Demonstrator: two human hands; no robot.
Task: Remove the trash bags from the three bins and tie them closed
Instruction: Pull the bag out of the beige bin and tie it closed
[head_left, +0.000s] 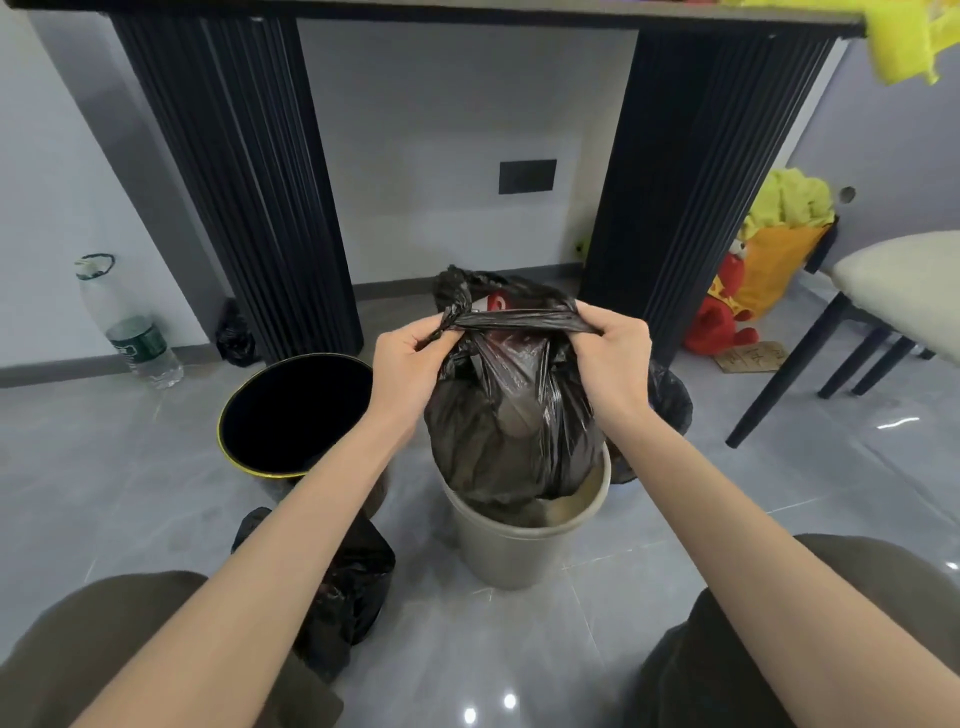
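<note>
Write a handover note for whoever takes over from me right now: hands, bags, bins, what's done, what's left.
Left hand and right hand each grip the twisted top of the black bag, pulled taut between them.
That bag sits partly lifted in the grey bin; no finished knot shows.
Done: the gold-rimmed bin is empty, and a bunched bag on the floor lies near it.
Left: knot this bag and lift it out, then the third bin, mostly hidden behind the right wrist.

Glossy grey tiled floor (130, 467), black bin (296, 415), grey bin (509, 556) beside it, filled black bag (353, 587) nearer, plastic bottle (130, 327), red plush toy (719, 317).
</note>
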